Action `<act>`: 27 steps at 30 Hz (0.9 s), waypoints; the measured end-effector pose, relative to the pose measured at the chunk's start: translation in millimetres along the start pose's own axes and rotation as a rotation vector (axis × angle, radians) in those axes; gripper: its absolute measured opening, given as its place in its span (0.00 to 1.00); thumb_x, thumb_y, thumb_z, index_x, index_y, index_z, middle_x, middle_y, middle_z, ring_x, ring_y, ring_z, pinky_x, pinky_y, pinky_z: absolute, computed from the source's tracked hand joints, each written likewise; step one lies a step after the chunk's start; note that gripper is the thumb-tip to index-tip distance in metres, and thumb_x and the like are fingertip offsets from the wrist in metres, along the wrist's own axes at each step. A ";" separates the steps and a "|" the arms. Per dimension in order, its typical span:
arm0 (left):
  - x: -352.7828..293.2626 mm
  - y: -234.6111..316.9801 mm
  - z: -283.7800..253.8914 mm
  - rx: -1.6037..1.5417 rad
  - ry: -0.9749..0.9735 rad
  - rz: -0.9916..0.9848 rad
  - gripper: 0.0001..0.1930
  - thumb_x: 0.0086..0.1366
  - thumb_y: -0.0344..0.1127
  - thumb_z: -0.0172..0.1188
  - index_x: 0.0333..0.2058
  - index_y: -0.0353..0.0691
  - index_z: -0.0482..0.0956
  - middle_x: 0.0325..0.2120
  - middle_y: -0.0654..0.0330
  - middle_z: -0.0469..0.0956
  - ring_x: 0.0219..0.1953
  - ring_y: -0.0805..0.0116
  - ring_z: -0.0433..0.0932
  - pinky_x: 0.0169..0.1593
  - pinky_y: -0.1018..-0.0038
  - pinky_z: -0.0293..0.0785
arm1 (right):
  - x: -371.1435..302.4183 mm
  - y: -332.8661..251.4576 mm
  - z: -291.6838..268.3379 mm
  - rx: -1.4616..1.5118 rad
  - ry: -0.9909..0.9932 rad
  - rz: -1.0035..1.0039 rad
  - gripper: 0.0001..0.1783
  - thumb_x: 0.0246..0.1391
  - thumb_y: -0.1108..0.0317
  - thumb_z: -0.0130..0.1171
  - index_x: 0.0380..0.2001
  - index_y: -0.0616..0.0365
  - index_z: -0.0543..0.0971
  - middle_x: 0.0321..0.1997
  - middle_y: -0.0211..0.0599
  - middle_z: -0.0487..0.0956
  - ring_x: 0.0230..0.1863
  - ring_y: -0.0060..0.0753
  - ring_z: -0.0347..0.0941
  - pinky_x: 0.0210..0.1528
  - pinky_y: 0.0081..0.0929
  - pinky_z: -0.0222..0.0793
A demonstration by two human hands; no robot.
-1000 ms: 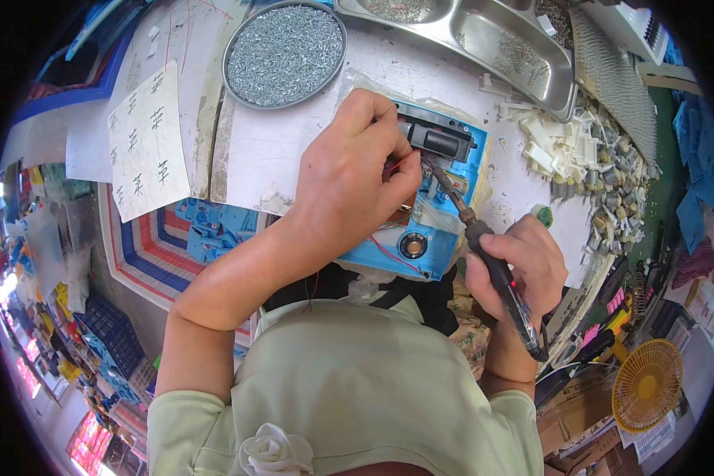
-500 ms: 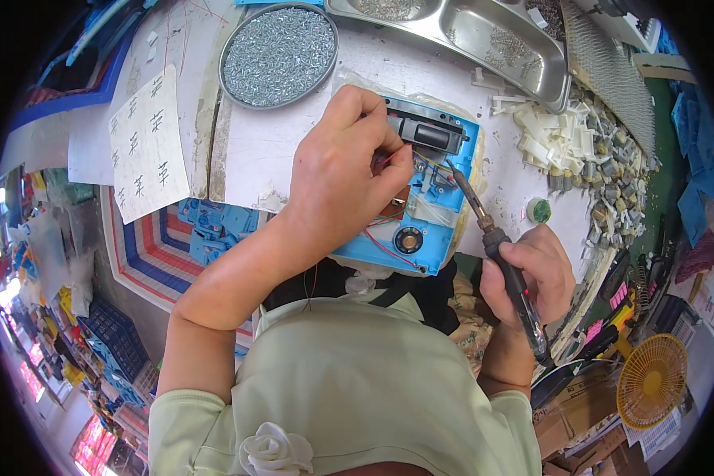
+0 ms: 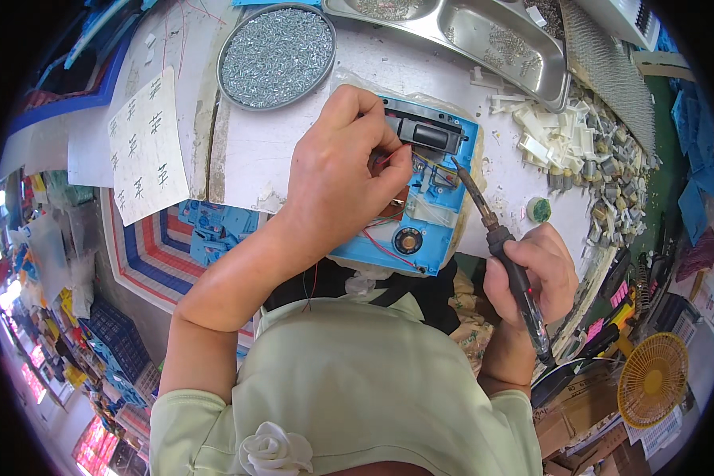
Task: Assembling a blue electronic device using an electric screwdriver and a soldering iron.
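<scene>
A blue plastic housing (image 3: pixel 435 258) lies on the table in front of me, with a black box-shaped part (image 3: pixel 424 135), thin wires and a small round speaker (image 3: pixel 408 240) in it. Over its left side, my left hand (image 3: pixel 341 163) is closed in a pinch on a thin red wire (image 3: pixel 386 158); the palm hides part of the housing. From the right, my right hand (image 3: pixel 539 274) grips the black handle of a soldering iron (image 3: pixel 509 258). The iron's tip points at the housing's right edge, near the black part; whether it touches anything I cannot tell.
Behind the housing stand a round tray of small metal pins (image 3: pixel 276 55) and a steel compartment tray (image 3: pixel 504 47). White plastic pieces (image 3: pixel 551 139) and small metal parts (image 3: pixel 611 194) are heaped at right. Near the iron sits a green-topped round item (image 3: pixel 538 209). A handwritten sheet (image 3: pixel 147 147) lies left.
The soldering iron's tip has shifted slightly to the right. My left hand stays in nearly the same place with its pinch.
</scene>
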State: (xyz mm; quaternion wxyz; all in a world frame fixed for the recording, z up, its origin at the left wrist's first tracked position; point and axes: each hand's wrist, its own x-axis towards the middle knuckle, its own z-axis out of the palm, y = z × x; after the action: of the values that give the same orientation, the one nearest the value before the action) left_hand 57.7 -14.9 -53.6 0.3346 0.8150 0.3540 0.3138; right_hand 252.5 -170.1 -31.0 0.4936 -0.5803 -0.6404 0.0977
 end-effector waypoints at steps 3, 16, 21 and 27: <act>0.9 2.0 -0.9 -0.011 -0.007 -0.006 0.07 0.53 0.22 0.71 0.28 0.33 0.80 0.35 0.59 0.72 0.31 0.69 0.74 0.32 0.75 0.74 | -0.1 -0.6 -1.0 0.000 -0.005 0.005 0.16 0.45 0.76 0.73 0.39 0.59 0.80 0.18 0.33 0.72 0.17 0.34 0.65 0.22 0.28 0.58; -6.2 14.8 -7.6 0.078 -0.491 0.367 0.13 0.55 0.27 0.70 0.39 0.40 0.81 0.41 0.57 0.78 0.39 0.54 0.80 0.39 0.64 0.79 | -41.0 -1.0 -6.5 0.338 0.453 0.448 0.27 0.59 0.64 0.70 0.57 0.66 0.74 0.38 0.42 0.81 0.35 0.27 0.77 0.38 0.23 0.74; -2.2 9.0 -10.5 -0.255 -0.507 0.046 0.07 0.61 0.22 0.67 0.38 0.36 0.81 0.31 0.60 0.79 0.29 0.69 0.77 0.32 0.74 0.73 | -32.5 -6.7 19.8 0.213 0.289 0.393 0.33 0.49 0.80 0.72 0.60 0.63 0.75 0.45 0.44 0.83 0.44 0.32 0.81 0.48 0.30 0.77; -1.2 13.3 -12.5 -0.330 -0.525 -0.166 0.03 0.65 0.21 0.64 0.37 0.32 0.81 0.28 0.65 0.76 0.25 0.82 0.69 0.28 0.80 0.65 | -6.3 -0.2 62.3 0.209 0.170 0.287 0.36 0.45 0.86 0.70 0.61 0.60 0.74 0.42 0.41 0.79 0.41 0.33 0.80 0.44 0.27 0.75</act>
State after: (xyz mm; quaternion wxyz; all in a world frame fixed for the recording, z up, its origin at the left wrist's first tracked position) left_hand 52.6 -18.8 -36.5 0.5667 0.7712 0.2651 0.1175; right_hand 204.9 -147.6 -64.8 0.5845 -0.6173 -0.4934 0.1839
